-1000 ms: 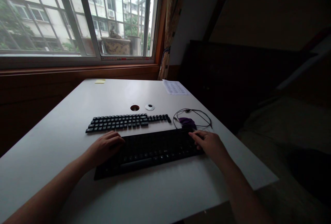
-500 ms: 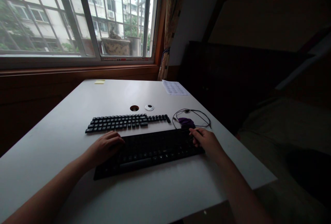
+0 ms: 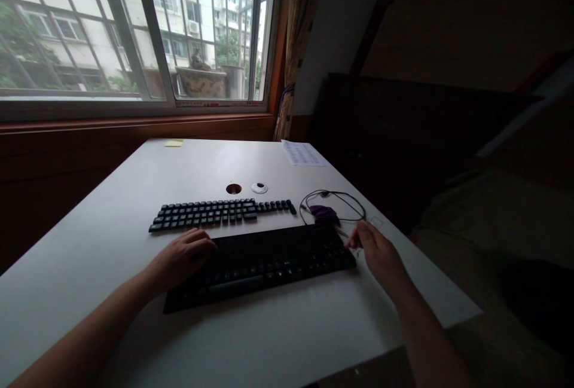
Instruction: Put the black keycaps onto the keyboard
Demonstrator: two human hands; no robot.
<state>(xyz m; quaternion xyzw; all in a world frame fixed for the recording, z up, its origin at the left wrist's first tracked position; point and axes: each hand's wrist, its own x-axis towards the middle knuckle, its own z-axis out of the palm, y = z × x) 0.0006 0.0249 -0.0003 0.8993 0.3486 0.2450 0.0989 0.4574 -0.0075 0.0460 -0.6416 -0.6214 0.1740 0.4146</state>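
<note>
A black keyboard (image 3: 273, 256) lies slightly askew on the white table. My left hand (image 3: 191, 250) is on its left end, fingers curled over the upper edge. Off the keyboard's right end is my right hand (image 3: 376, 250), its fingers bent together. A thin thing pokes out by these fingertips, too small and dark to make out. Loose black keycaps (image 3: 206, 213) stand in rows behind the keyboard. Close to its upper right corner is a purple cloth (image 3: 323, 213), inside a loop of black cable (image 3: 354, 196).
The white table (image 3: 112, 196) has a round cable hole (image 3: 234, 189) with its cover (image 3: 259, 188) beside it. Printed paper (image 3: 302, 153) lies at the far right corner, a yellow sticky note (image 3: 174, 143) at the far left. Beyond is a barred window (image 3: 215, 29).
My right hand has moved right, from over the keyboard's right end to just past it. My left hand and the keyboard have stayed put.
</note>
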